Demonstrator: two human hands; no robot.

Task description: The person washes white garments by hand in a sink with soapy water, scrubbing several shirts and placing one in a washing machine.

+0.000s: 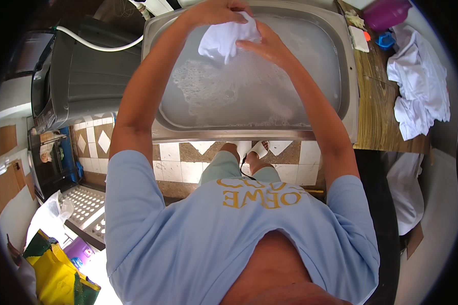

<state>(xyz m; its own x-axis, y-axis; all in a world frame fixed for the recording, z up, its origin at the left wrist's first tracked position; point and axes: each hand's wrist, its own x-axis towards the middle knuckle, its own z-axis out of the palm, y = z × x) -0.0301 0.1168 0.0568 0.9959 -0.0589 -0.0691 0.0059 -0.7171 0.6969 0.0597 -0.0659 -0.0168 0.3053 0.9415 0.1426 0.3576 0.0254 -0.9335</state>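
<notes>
Blue shirt closest, well back from hands. Left hand curled on white cloth, right hand half-closed on it too. Cloth between hands, over soapy water. Looks like mid hand-wash tbh; next rub probably needs both grips firm.

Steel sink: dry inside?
No, cloudy water with patches of white suds spreads across the basin of the steel sink.
</notes>
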